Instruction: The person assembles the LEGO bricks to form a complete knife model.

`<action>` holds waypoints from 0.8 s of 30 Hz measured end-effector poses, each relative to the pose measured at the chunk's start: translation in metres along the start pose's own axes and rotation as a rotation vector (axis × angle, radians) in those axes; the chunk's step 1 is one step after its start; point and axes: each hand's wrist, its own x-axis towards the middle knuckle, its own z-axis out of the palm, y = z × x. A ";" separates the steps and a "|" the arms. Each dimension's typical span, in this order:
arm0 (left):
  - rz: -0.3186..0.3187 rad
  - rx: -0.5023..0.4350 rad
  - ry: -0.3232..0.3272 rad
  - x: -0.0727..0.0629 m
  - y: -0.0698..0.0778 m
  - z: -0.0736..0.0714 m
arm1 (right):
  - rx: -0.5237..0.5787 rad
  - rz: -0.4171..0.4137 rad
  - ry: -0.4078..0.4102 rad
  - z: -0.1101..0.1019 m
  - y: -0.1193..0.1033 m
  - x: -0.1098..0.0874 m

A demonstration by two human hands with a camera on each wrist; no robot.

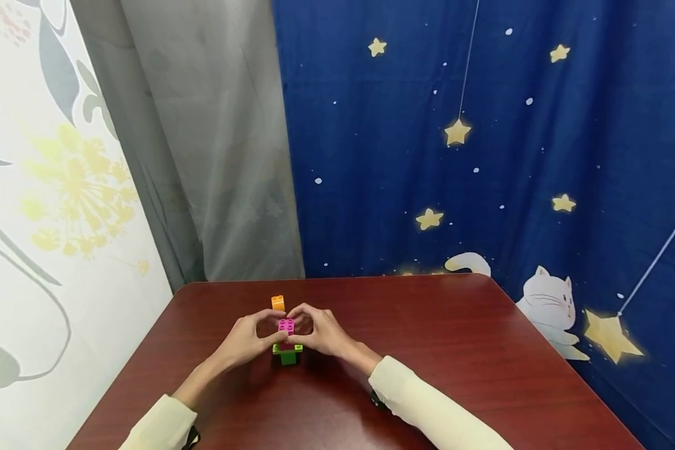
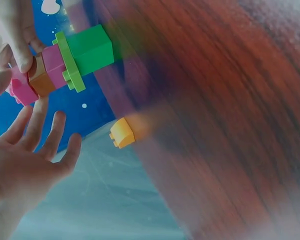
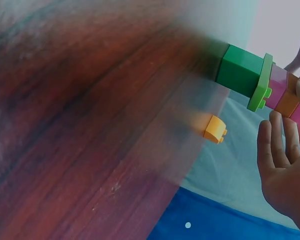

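A tower of toy building bricks stands on the table. Its base is a green brick (image 2: 92,49), topped by a lime plate (image 2: 70,62) wider than the rest. Above come a pink brick (image 2: 54,65), an orange-brown brick (image 3: 288,97) and, on top, a bright pink brick (image 1: 286,325) with studs. My left hand (image 1: 250,337) pinches the top pink brick from the left, thumb in front and fingertips behind. From the right, my right hand (image 1: 320,332) pinches the same brick, its thumb near the orange-brown one. The other fingers are spread. Fingers partly cover the tower's upper part.
Behind the tower, a loose orange brick with a curved side (image 1: 278,303) lies on the dark red wooden table (image 1: 416,350). Past the table's far edge hang a grey curtain (image 1: 225,156) and a blue one with stars (image 1: 394,169). A patterned white curtain (image 1: 62,250) is on the left.
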 end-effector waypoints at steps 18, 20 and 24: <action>0.147 0.127 0.069 0.004 -0.008 0.005 | 0.102 0.144 0.017 -0.003 -0.004 0.001; 0.155 0.135 0.063 0.004 -0.009 0.004 | 0.105 0.151 0.024 -0.002 -0.004 0.001; 0.154 0.141 0.041 0.002 -0.011 0.002 | 0.110 0.155 0.041 0.002 -0.005 0.001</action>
